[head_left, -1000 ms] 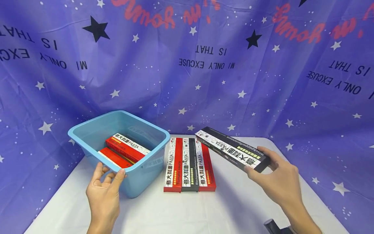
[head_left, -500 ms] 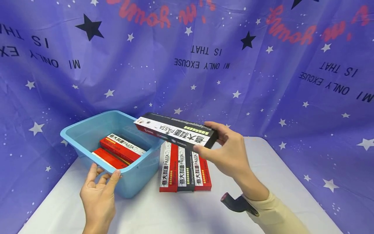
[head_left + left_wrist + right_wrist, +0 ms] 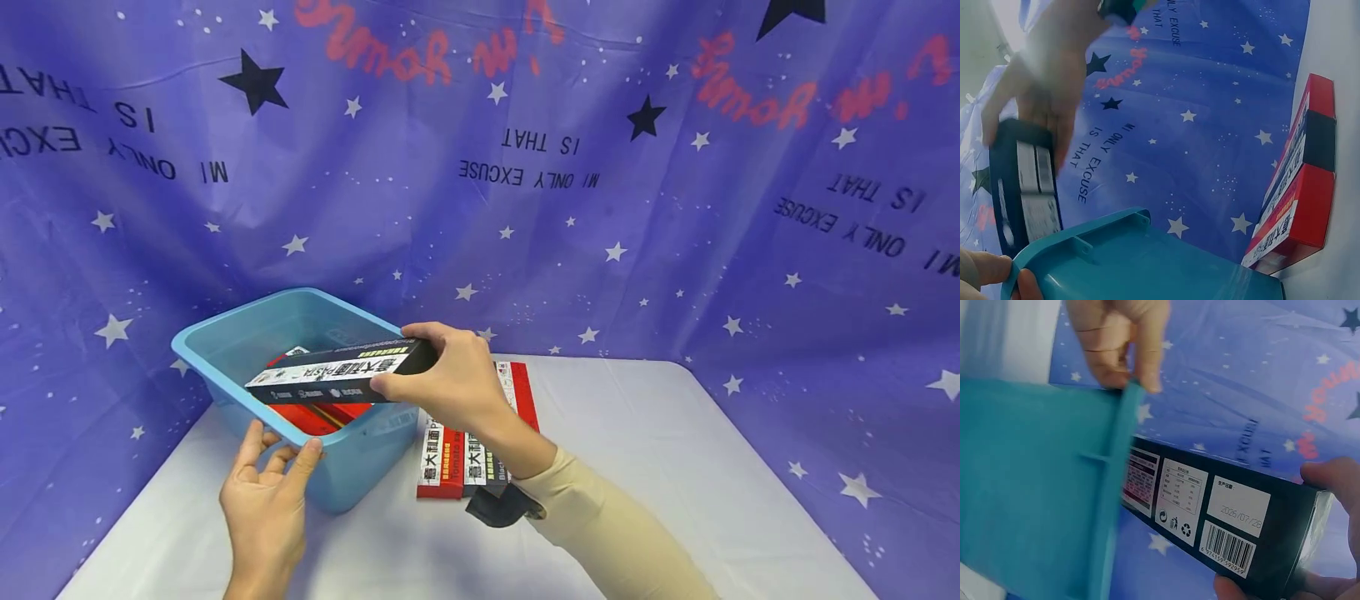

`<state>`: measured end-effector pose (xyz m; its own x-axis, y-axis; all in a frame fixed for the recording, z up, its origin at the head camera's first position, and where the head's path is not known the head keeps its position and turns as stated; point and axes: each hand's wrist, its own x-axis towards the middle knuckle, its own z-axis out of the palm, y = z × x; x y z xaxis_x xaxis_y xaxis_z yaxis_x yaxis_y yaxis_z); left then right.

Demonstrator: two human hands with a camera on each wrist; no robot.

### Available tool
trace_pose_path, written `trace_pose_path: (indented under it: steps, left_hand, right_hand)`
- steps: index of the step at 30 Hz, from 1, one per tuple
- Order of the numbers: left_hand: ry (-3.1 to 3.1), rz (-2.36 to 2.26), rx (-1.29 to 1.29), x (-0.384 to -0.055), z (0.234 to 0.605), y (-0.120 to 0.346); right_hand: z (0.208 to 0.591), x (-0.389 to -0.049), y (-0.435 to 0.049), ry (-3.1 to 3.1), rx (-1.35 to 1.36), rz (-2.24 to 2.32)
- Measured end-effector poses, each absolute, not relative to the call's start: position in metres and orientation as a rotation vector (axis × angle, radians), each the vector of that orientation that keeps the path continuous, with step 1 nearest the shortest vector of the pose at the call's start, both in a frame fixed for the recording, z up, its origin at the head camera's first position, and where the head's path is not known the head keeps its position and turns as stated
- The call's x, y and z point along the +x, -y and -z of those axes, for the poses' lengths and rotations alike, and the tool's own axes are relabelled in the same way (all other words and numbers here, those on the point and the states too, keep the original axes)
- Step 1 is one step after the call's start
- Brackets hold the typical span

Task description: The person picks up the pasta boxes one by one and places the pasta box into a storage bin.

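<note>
My right hand grips one end of a black pasta box, thumb on the near side and fingers over the far side. The box lies slanted over the mouth of a blue plastic bin, its free end close to the near-left rim. My left hand pinches the bin's near rim between thumb and fingers, as the left wrist view also shows with the thumb at the rim. Red pasta boxes lie inside the bin, partly hidden under the black one. In the right wrist view, the box's barcode side faces the camera.
To the right of the bin, red and black pasta boxes lie side by side on the white table, partly covered by my right forearm. A purple star-printed cloth hangs behind and at both sides.
My right hand has carried the black pasta box leftward, from over the table's right side, past the row of boxes, to above the bin. My left hand stays on the rim.
</note>
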<state>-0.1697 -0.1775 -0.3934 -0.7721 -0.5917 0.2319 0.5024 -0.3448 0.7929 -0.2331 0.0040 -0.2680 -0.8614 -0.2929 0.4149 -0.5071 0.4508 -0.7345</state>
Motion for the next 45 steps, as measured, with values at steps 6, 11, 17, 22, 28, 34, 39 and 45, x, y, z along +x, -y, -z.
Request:
trace_pose_path:
  steps: [6, 11, 17, 22, 28, 34, 39, 45]
  left_hand:
    - [1.215, 2.141, 0.128, -0.170, 0.392, 0.177]
    - [1.212, 2.150, 0.146, -0.169, 0.391, 0.178]
    - [1.226, 2.152, 0.142, -0.169, 0.391, 0.177]
    - [1.244, 2.149, 0.131, -0.169, 0.391, 0.178]
    - [1.257, 2.149, 0.145, -0.168, 0.391, 0.178]
    - [1.256, 2.137, 0.145, -0.167, 0.392, 0.179]
    - [1.243, 2.149, 0.162, -0.168, 0.392, 0.178]
    - [1.257, 2.153, 0.177, -0.169, 0.390, 0.179]
  right_hand:
    - [0.288, -0.243, 0.029, 2.579, 0.650, -1.179]
    - [0.303, -0.251, 0.052, 2.608, 0.674, -1.173]
    - [0.308, -0.253, 0.076, 2.675, 0.682, -1.032]
    - [0.314, -0.250, 0.087, 2.726, 0.744, -0.905]
    - [0.317, -0.248, 0.078, 2.761, 0.749, -0.921]
    - [0.319, -0.242, 0.047, 2.648, 0.877, -1.162]
    - [0.330, -0.234, 0.010, 2.567, 0.833, -1.281]
    - [0.358, -0.234, -0.044, 2.594, 0.628, -1.211]
